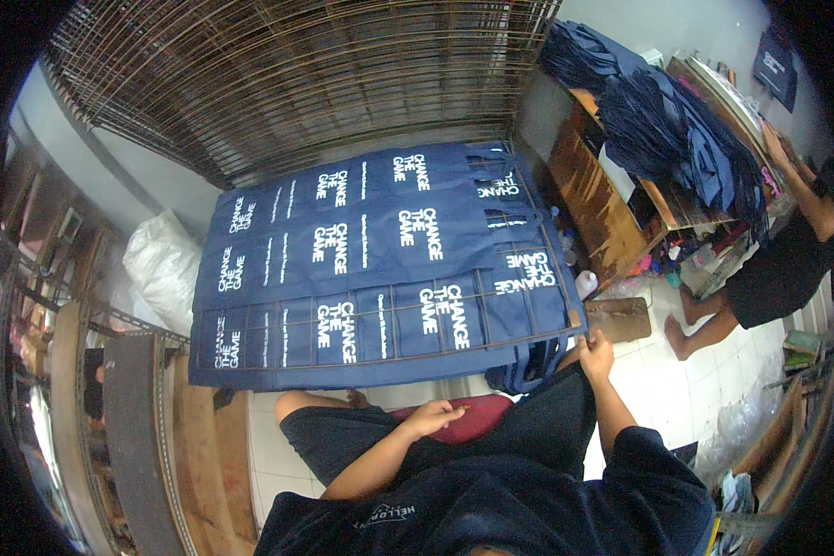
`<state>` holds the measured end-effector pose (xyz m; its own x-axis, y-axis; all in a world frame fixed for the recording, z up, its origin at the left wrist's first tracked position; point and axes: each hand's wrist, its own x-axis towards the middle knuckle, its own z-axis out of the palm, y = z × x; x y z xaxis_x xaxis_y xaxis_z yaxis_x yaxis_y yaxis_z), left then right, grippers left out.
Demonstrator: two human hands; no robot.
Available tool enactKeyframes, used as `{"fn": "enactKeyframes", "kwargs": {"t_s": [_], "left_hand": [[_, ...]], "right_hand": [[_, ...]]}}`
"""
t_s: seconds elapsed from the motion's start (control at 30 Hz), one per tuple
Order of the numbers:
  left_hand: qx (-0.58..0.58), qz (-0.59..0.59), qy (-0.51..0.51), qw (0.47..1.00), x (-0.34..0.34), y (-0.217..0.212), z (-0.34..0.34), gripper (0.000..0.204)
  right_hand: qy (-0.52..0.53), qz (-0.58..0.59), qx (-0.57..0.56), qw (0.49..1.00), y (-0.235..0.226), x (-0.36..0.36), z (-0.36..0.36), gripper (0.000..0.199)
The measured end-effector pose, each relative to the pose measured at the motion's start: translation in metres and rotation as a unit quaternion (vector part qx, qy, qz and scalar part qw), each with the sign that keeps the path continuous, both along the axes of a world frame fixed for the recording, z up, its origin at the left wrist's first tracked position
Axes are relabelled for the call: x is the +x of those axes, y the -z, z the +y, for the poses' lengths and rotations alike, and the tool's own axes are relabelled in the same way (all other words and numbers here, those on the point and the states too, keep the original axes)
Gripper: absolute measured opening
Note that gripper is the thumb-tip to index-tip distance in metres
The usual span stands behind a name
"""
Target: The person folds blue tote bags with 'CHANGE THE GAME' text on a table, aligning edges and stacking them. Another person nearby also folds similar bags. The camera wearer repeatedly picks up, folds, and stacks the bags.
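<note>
Navy fabric pieces with white printed lettering point(329, 264) lie in overlapping rows on a low wire drying rack in front of me. A rusty wire shelf frame point(417, 354) runs along their near side. At the near right corner of that frame, my right hand point(596, 352) is closed on the rack's edge, thumb up. My left hand point(428, 420) rests low over my lap, fingers pinched together. A tiny orange-yellow bit shows at its fingertips, too small to name. Below the near right corner hang more navy pieces point(519, 371), partly hidden.
Several raised wire shelves point(296, 83) slant above the far side. White plastic bags point(160, 255) stand at left, beside wooden boards point(139, 417). A wooden cabinet point(612, 185) bears piled navy cloth point(676, 130). Another person point(778, 278) works at right. A maroon seat point(477, 422) is under me.
</note>
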<state>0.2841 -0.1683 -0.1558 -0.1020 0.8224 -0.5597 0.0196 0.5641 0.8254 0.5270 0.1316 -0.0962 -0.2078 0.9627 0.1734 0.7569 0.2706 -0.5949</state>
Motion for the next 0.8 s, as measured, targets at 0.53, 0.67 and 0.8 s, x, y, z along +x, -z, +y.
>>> {"fn": "enactKeyframes", "kwargs": {"t_s": [0.53,0.67,0.8], "left_hand": [[-0.029,0.017,0.002,0.999,-0.002,-0.024,0.007,0.04],[-0.052,0.018,-0.001,0.998,0.0,-0.031,0.009,0.037],[-0.047,0.015,-0.004,0.999,0.0,-0.036,0.007,0.036]], "right_hand": [[0.027,0.358,0.157,0.92,-0.093,0.007,0.068,0.02],[0.015,0.46,0.197,0.866,-0.19,0.026,0.129,0.026],[0.064,0.548,0.062,0.832,-0.272,0.055,0.203,0.058]]}}
